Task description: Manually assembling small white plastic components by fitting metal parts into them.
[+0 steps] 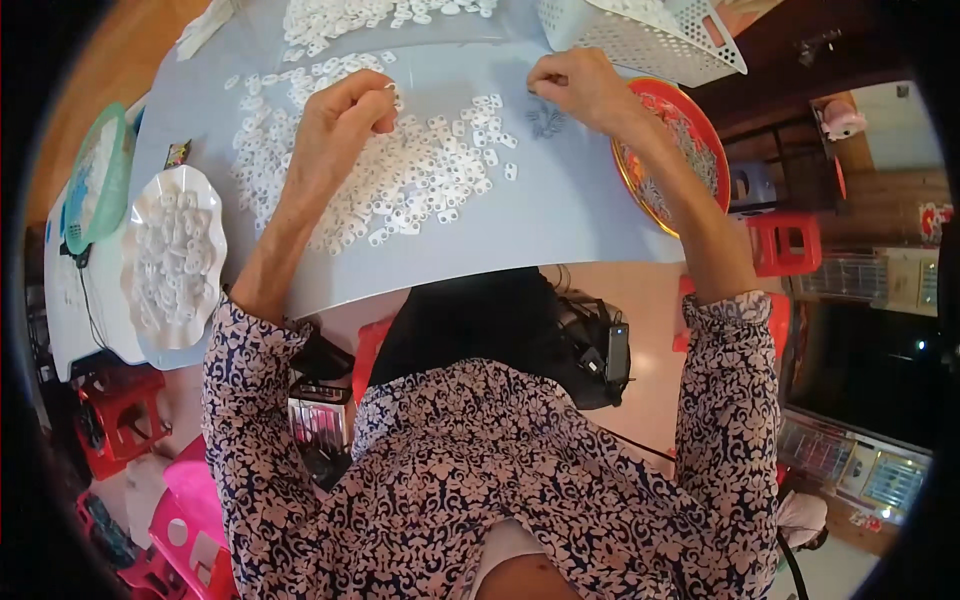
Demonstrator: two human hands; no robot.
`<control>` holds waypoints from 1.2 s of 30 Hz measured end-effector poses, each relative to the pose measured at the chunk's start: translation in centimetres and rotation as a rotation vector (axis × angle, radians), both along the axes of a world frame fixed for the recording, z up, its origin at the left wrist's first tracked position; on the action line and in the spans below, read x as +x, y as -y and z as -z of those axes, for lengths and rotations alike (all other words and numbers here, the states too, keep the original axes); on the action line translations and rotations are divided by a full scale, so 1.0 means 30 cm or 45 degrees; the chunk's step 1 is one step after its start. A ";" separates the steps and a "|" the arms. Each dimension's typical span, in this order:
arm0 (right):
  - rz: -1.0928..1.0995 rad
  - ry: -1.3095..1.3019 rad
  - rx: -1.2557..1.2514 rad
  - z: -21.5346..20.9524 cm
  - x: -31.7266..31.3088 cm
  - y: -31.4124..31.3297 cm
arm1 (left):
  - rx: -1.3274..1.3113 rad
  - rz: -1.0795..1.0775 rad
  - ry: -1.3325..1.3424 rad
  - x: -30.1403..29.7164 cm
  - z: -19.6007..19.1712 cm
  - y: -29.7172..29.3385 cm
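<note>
Many small white plastic pieces with holes lie loosely spread over the pale table. Above their far part, my left hand is closed with curled fingers; a bit of white shows at its fingertips, too small to tell apart from the pieces behind. My right hand is closed in a pinch to the right, beside a small heap of thin grey metal pieces. What the pinch holds, if anything, is hidden. Under my right forearm stands a red round tray with more grey pieces in it.
A scalloped white dish of white pieces stands at the left, by a green basket. A white perforated basket is at the far right, and another pile of white pieces at the far edge. Red stools stand around.
</note>
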State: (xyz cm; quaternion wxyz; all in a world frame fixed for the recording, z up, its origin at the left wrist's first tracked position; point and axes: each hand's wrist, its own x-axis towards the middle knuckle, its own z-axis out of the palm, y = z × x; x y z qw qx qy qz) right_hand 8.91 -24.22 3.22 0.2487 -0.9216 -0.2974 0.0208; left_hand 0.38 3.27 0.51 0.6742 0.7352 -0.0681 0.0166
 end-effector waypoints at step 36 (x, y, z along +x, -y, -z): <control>0.016 -0.839 1.679 0.150 -0.150 -0.352 | -0.035 0.015 0.046 -0.013 0.014 0.030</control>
